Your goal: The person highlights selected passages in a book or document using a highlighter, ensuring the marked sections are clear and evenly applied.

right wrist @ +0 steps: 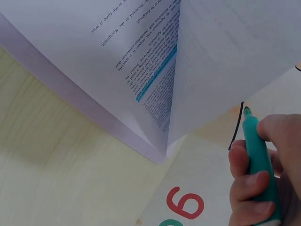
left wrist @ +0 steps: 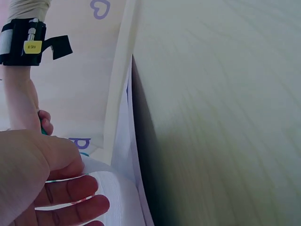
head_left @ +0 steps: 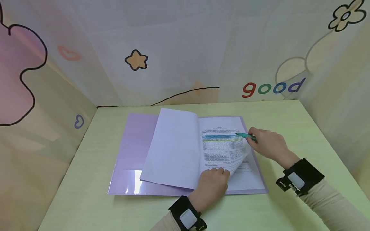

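Note:
A purple folder (head_left: 141,138) lies spread on the table, holding white printed sheets. One blank sheet (head_left: 176,147) is turned over to the left. On the right, a printed page (head_left: 216,150) has blue and yellow-green highlighted lines, and its lower right part curls up over another printed sheet (head_left: 245,176). My left hand (head_left: 213,183) holds the page at its lower edge; in the left wrist view the thumb and fingers (left wrist: 77,188) lie about the paper. My right hand (head_left: 268,142) grips a teal highlighter (right wrist: 258,165), its uncapped tip over the page's right side, near the highlighted lines.
The light green table (head_left: 95,179) extends around the folder. Behind it rises a printed backdrop (head_left: 179,51) with a star, a flower and the word "good". Both wrists wear black bands (head_left: 303,176) with small devices.

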### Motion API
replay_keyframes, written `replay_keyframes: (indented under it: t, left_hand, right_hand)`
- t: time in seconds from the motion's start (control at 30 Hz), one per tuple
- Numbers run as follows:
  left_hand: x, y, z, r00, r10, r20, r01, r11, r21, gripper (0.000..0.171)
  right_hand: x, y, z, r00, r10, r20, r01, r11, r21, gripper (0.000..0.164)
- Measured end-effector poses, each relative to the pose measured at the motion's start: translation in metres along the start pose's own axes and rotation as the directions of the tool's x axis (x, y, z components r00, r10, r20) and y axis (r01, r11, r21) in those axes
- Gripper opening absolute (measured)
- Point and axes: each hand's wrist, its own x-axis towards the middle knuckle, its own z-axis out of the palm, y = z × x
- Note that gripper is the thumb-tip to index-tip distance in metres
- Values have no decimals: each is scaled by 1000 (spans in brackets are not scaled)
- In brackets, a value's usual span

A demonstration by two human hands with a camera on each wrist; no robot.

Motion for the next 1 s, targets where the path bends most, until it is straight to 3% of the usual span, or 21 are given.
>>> replay_keyframes:
  t: [0.27,0.5,0.67,1.0]
  left_hand:
    - [-9,-15,-10,997,-81,-7,79,986,-148,15]
    - [-21,-26,-17,980,-196,-34,178,941,-288,16]
    - [-33,-34,-21,951,-307,-46,268,887,-376,19]
    - [-66,-51,-31,871,-484,-87,388,784,-484,16]
  right_hand:
    - [4,11,-10,996,40,-78,-40,999,-6,21]
    - [6,16,-17,992,42,-122,-44,999,-12,20]
    - [6,16,-17,994,69,-84,-69,998,6,21]
    - [8,14,-9,996,81,-42,-81,997,12,22]
